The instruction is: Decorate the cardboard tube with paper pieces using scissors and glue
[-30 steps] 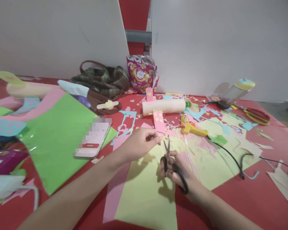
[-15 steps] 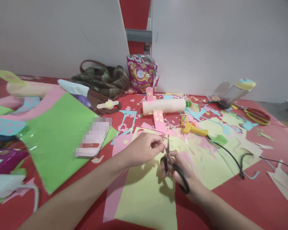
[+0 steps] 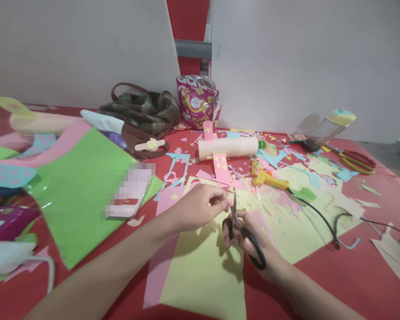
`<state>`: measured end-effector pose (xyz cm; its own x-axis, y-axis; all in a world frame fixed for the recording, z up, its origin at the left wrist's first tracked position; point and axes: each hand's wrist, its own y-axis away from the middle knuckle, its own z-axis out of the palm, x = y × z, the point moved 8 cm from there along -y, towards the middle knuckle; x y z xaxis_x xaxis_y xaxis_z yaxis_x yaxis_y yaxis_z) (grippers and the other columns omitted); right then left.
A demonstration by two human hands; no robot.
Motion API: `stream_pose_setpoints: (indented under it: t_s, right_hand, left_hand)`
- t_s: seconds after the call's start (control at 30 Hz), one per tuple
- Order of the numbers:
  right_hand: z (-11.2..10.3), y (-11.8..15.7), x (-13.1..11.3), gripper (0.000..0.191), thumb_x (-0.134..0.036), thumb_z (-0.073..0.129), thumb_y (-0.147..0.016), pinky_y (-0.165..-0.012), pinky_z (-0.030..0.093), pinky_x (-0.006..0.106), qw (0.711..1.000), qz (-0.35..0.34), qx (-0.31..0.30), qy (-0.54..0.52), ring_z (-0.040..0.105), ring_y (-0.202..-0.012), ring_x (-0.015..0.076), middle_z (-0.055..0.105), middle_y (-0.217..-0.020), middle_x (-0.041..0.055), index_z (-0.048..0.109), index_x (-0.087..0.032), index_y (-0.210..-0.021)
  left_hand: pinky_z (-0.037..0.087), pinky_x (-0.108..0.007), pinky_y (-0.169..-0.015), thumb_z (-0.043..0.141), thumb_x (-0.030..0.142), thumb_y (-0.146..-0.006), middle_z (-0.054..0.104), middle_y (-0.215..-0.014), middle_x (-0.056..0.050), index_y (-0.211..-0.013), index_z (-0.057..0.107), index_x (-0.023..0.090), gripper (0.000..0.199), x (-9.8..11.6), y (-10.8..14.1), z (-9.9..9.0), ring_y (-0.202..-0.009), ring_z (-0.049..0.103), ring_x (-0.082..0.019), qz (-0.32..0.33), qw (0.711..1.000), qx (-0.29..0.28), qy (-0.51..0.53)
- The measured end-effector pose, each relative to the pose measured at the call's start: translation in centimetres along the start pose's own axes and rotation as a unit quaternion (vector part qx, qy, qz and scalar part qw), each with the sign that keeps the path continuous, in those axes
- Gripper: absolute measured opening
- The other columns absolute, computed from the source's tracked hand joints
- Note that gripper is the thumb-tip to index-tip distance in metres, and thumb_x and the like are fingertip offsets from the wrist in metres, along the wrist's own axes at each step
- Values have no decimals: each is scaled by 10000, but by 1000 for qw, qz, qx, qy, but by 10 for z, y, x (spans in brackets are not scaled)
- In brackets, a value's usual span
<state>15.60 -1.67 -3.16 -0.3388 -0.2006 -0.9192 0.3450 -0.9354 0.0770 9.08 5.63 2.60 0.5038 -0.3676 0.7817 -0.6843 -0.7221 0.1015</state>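
My right hand [image 3: 242, 233] grips black-handled scissors [image 3: 253, 246], fingers in the loops, with the blades slightly apart and pointing away from me. Just left of the blades, my left hand [image 3: 203, 206] is closed in a pinch; what it holds is too small to make out. Both hands are above a pale yellow sheet [image 3: 203, 275], which overlaps a pink sheet [image 3: 158, 262]. A small yellow star [image 3: 174, 196] lies on the pink paper. Beyond my hands lies a cream paper tube [image 3: 233, 148] with pink strips bearing yellow stars.
A yellow glue gun [image 3: 268, 180] with a black cable lies to the right among paper scraps. On the left are a phone [image 3: 130, 195], green sheets [image 3: 83, 200] and a white charger [image 3: 8, 258]. A snack bag [image 3: 196, 104] and red-handled scissors [image 3: 358, 158] are farther back.
The scissors have opened a little wider in my right hand, their lower handle loop shifting slightly right. My left hand keeps its pinch in nearly the same place.
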Motion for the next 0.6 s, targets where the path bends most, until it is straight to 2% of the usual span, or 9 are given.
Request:
stream_pose_setpoints:
  t_s: [0.6]
  right_hand:
    - [-1,0,0,339,-474,524,-718,-628,347,279,1000,7,3,4,466,-675,140,481,-818,21,389,-249,-931]
  left_hand:
    - [284,-192,-517,384,193,-755,488,-558,33,-567,475,146,214,5,2,-2,-555,423,-79,31,998,22,-52]
